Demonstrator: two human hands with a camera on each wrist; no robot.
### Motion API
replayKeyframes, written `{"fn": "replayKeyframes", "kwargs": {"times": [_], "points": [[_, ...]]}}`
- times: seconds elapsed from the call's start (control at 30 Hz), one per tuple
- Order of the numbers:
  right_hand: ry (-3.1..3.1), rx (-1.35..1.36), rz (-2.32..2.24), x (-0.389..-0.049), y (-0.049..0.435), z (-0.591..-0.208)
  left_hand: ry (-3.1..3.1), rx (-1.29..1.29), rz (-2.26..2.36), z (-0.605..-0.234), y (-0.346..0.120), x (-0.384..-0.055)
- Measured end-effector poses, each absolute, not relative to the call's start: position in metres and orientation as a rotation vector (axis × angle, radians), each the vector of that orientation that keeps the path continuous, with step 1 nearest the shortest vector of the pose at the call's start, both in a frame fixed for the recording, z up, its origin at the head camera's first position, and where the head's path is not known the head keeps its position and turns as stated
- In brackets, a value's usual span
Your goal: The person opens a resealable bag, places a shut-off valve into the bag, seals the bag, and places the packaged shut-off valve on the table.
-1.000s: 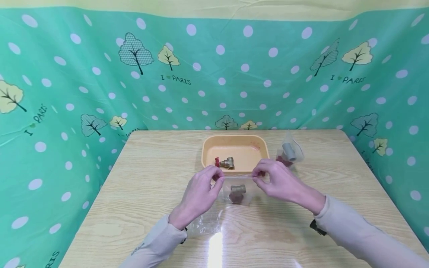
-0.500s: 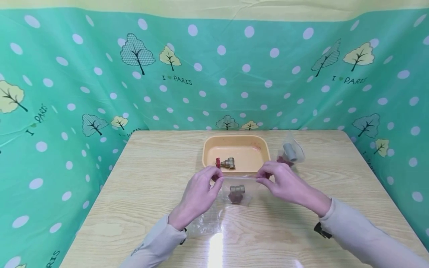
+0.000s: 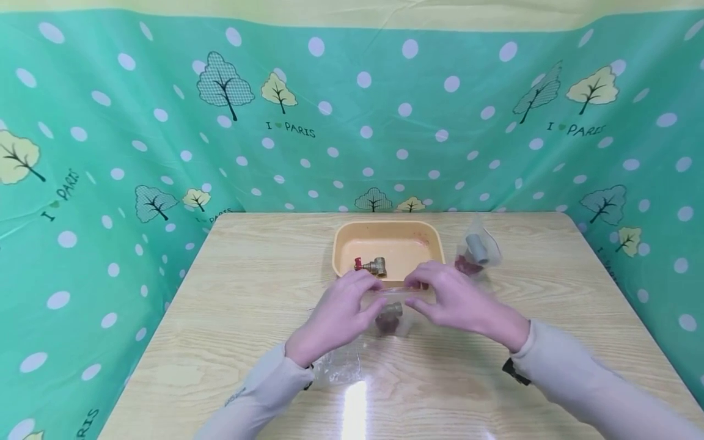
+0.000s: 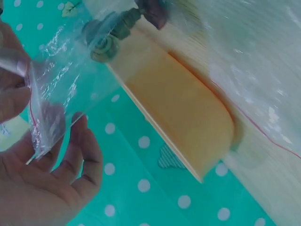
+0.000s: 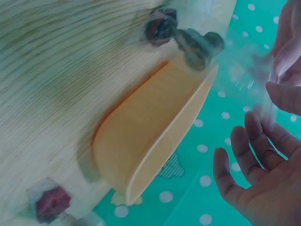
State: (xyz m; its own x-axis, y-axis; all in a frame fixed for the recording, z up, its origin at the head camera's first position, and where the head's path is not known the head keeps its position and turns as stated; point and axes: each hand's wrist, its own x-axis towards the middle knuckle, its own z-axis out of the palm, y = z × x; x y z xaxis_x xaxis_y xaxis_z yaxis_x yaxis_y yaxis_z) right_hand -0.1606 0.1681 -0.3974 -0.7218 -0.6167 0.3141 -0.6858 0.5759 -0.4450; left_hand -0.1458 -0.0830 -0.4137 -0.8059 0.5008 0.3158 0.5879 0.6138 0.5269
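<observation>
A clear bag [image 4: 70, 89], shiny and wrinkled, with a thin red line along its top, is held just in front of the orange tray [image 3: 409, 250]. A dull brassy tap [image 3: 392, 309] with a dark red knob [image 3: 387, 326] is seen inside, near the bottom. The bag's top corners are held by the curled fingers of the left hand [image 3: 341, 308] and right hand [image 3: 459, 299].
</observation>
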Motion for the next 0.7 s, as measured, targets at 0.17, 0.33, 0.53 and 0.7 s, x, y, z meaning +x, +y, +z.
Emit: {"fn": "replayKeyframes", "kwargs": {"times": [0.17,0.33,0.53,0.7], "points": [[-2.588,1.22,0.798,-0.163,0.155,-0.398,-2.653,-0.986,-0.913,-0.415,-0.071,-0.15],[-2.555,1.196,0.869,-0.163,0.15,-0.4,-2.584,-0.992,-0.913,-0.416,-0.067,-0.152],[-2.543,1.157,0.92,-0.165,0.151,-0.401,-2.521,-0.976,-0.947,-0.419,-0.071,-0.155],[-2.515,1.203,0.857,-0.168,0.149,-0.402,-2.56,-0.93,-0.988,-0.417,-0.079,-0.155]]}}
